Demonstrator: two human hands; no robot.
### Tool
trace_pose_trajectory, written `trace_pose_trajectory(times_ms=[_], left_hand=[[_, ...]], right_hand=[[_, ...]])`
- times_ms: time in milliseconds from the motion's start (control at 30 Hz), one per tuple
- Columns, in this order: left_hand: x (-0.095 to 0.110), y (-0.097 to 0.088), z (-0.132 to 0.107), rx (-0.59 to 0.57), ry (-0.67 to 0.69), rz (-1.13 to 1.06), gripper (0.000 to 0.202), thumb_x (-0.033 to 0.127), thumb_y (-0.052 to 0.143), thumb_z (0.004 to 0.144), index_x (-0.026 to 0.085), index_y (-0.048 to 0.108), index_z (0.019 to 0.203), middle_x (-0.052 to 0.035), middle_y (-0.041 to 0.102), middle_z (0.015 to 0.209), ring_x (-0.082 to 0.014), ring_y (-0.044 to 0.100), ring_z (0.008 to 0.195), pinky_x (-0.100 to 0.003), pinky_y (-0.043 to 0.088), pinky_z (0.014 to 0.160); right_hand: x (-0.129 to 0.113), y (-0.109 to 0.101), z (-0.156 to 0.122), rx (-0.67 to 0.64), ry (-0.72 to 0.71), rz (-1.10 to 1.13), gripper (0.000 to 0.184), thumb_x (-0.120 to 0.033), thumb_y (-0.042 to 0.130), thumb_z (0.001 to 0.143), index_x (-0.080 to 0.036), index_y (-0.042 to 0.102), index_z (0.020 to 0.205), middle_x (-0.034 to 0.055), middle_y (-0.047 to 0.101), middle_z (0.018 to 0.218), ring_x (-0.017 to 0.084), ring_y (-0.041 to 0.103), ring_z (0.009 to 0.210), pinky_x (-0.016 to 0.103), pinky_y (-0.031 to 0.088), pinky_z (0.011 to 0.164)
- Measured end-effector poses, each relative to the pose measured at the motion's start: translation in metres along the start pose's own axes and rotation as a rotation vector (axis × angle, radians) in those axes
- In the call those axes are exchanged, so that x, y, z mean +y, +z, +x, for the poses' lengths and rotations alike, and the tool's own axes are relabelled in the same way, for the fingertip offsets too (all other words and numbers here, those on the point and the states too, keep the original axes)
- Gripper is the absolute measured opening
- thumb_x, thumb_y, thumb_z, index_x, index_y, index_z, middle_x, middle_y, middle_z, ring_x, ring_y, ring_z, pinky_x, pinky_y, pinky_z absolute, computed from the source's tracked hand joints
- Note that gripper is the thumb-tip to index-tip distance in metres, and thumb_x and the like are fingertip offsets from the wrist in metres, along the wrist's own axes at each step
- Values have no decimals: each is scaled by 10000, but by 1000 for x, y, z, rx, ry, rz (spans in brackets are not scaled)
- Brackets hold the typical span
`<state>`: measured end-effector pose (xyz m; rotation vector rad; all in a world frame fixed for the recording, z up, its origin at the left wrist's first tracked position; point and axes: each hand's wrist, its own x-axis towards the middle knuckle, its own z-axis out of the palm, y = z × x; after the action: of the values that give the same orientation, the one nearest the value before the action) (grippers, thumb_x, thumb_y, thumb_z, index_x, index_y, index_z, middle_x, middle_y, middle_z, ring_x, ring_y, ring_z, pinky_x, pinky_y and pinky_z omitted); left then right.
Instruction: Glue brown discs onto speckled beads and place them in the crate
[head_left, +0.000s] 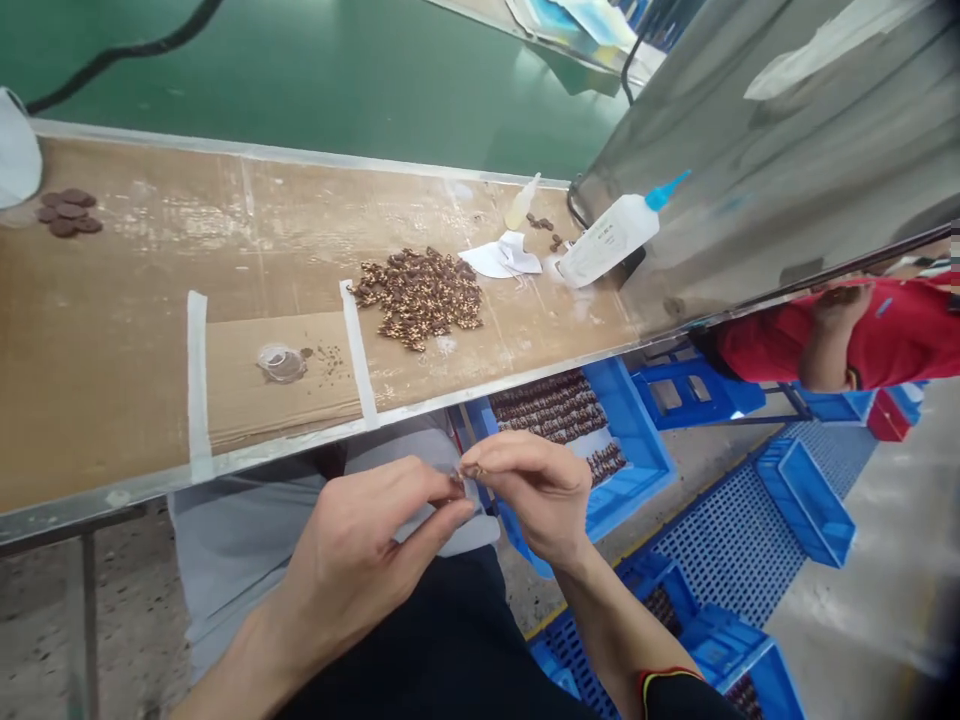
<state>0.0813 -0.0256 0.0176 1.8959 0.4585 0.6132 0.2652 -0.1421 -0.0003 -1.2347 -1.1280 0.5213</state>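
Note:
Above my lap, just off the table's front edge, both hands meet fingertip to fingertip. My left hand (375, 525) pinches a tiny dark piece (456, 481) between thumb and forefinger. In a similar pinch, my right hand (536, 490) grips a small brown-and-gold piece (472, 470). The fingers cover most of both pieces, so I cannot tell whether they touch. On the table lies a heap of small brown-and-gold pieces (420, 297). Left of it, between two white tape strips, sits a small clear plastic dish (282, 363) with dark crumbs beside it.
A white bottle with a blue nozzle (611, 240), a small dropper bottle (521, 205) and white paper (501, 257) lie at the table's right. Brown discs (70, 212) are far left. Below stands a blue crate (637, 430) holding rows of pieces. A person in red (900, 330) is at right.

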Motion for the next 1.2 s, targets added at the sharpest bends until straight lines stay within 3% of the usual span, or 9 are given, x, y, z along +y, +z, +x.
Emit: trace_pose_trajectory(times_ms=[267,633,833,933,1067,1133,1200], left_hand=[[10,9,2,-57,211,259,180,99,715,1081,226,647,973,22,693,808,-139,612,674,-289,446,673],[16,11,17,-169,201,298,229,113,698,1094,228,603,921,44,604,747,-124,555,635,-291,404,624],[11,16,20,-219,162,282,202,199,694,1117,240,631,930,44,643,749,-126,587,613,-284,431,614],[-1,18,15,-258,133,272,134,312,687,1140,275,704,1012,34,748,821,-159,713,691,-285,502,661],[-25,20,-4,-270,72,258,125,410,680,1146,310,743,1102,38,806,903,-156,772,737,-236,537,634],[-36,20,-14,-266,43,251,136,435,681,1142,318,750,1132,46,815,927,-135,764,709,-203,533,602],[-45,19,-23,-257,23,253,149,460,685,1136,326,751,1146,53,826,952,-126,772,720,-177,546,610]], right_hand=[[7,-5,-12,54,6,158,176,-161,868,1041,-286,896,1162,42,903,1078,221,884,964,360,754,876],[15,-16,-17,62,12,215,239,-119,868,1029,-298,895,1186,26,903,1092,217,888,984,356,755,893],[14,-19,-22,71,31,214,245,-113,880,1017,-299,895,1178,22,902,1094,219,884,998,364,743,913],[21,-55,-31,112,142,70,101,-211,860,1052,-295,896,1096,24,896,1065,228,871,980,388,733,910],[54,-153,-52,278,447,-633,219,-266,662,1144,-274,881,1141,53,875,1188,231,814,1127,408,658,1061],[78,-199,-67,159,605,-877,213,-214,669,1101,-245,880,1108,69,870,1171,241,799,1110,394,632,1055],[105,-229,-82,21,703,-931,177,-142,725,1026,-230,876,998,62,866,1036,237,799,994,370,628,996]])
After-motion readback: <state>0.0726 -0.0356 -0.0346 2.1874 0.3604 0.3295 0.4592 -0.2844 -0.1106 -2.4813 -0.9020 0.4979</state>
